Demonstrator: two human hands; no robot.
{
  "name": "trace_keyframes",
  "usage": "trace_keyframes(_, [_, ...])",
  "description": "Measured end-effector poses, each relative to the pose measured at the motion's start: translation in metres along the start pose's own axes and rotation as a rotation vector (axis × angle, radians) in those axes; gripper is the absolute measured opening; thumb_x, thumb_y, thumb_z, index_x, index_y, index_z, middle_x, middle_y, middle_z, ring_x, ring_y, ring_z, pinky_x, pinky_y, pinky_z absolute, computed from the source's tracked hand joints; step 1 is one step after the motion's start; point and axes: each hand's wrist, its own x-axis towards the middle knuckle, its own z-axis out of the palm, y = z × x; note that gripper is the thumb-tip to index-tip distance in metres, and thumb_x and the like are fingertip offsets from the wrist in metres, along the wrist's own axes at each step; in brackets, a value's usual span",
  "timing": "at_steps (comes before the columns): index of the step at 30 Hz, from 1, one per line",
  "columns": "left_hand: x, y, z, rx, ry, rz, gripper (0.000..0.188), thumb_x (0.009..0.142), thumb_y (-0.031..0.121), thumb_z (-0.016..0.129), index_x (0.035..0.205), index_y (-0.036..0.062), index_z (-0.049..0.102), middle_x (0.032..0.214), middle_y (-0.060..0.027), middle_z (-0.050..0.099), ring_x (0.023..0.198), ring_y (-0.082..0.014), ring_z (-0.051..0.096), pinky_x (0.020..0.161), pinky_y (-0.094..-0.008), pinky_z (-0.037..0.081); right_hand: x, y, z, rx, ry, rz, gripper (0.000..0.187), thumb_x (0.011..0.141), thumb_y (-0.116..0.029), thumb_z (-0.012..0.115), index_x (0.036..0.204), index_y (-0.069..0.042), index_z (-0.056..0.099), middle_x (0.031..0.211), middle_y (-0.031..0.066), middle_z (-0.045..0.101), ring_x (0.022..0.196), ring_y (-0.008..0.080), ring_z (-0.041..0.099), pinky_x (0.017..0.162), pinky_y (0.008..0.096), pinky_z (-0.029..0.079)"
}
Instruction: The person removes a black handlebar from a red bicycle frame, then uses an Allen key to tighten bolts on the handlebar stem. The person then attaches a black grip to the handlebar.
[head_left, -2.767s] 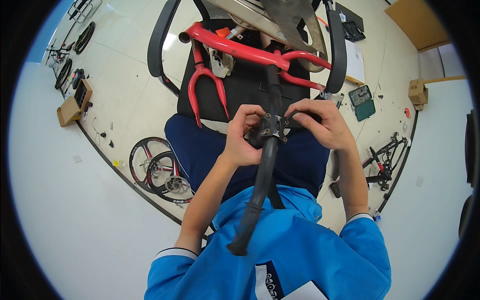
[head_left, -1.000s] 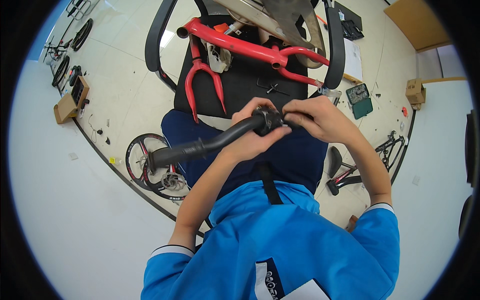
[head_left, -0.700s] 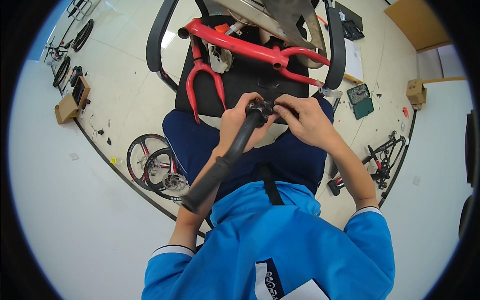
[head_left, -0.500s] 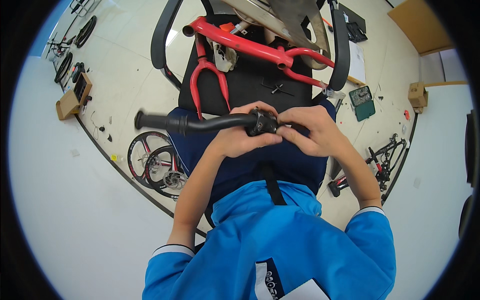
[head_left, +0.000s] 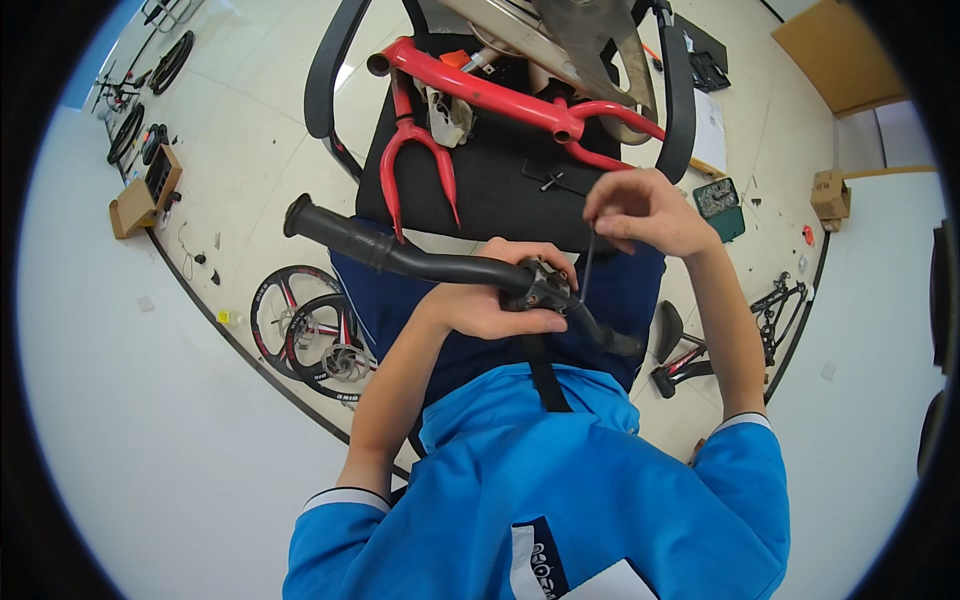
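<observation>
Beyond the chair seat's near edge [head_left: 510, 216], the left grip [head_left: 480, 311] wraps a stem [head_left: 546, 284] already on its handlebar [head_left: 440, 267], the right grip [head_left: 652, 212] pinching a hex key [head_left: 588, 266], tightness unclear.

The bar [head_left: 450, 268] is showing black, the far frame [head_left: 480, 92] and fork [head_left: 408, 130] are showing red, the near shirt [head_left: 620, 480] white-trimmed blue.

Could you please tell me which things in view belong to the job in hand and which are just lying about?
In hand:
- black handlebar, gripped by left hand
- thin dark tool, at right hand

Apparently lying about:
- red frame
- red fork
- wheels
- green case
- cardboard box
</observation>
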Motion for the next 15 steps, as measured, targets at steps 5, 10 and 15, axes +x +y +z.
trace_keyframes(5, [-0.004, -0.009, 0.006, 0.182, 0.011, -0.089, 0.040, 0.070, 0.020, 0.082, 0.102, 0.0025, 0.066, 0.087, -0.0080, 0.069, 0.077, -0.0170, 0.066, 0.072, -0.0284, 0.052, 0.020, -0.003, 0.013, 0.010, -0.014, -0.090, 0.017, 0.091, -0.012, 0.070, 0.098, 0.002, 0.064, 0.078, 0.0030, 0.063, 0.067, 0.0093, 0.061, 0.060, 0.0241, 0.051])
trace_keyframes(10, [-0.010, -0.004, 0.002, 0.117, 0.275, -0.034, 0.037, 0.072, 0.018, 0.080, 0.103, 0.0038, 0.066, 0.084, -0.0042, 0.066, 0.075, -0.0133, 0.064, 0.069, -0.0274, 0.051, 0.016, 0.009, 0.013, -0.204, 0.115, -0.135, 0.018, 0.095, -0.016, 0.066, 0.099, 0.001, 0.065, 0.074, 0.0015, 0.062, 0.065, 0.0071, 0.059, 0.060, 0.0225, 0.048])
trace_keyframes(15, [-0.014, -0.017, -0.015, 0.115, 0.678, -0.088, 0.036, 0.076, 0.017, 0.081, 0.103, 0.0041, 0.062, 0.078, -0.0058, 0.068, 0.070, -0.0106, 0.063, 0.067, -0.0254, 0.051, -0.014, 0.005, 0.028, -0.284, 0.283, 0.003, 0.022, 0.096, -0.015, 0.061, 0.113, -0.002, 0.064, 0.062, -0.0002, 0.057, 0.056, 0.0063, 0.052, 0.054, 0.0228, 0.041])
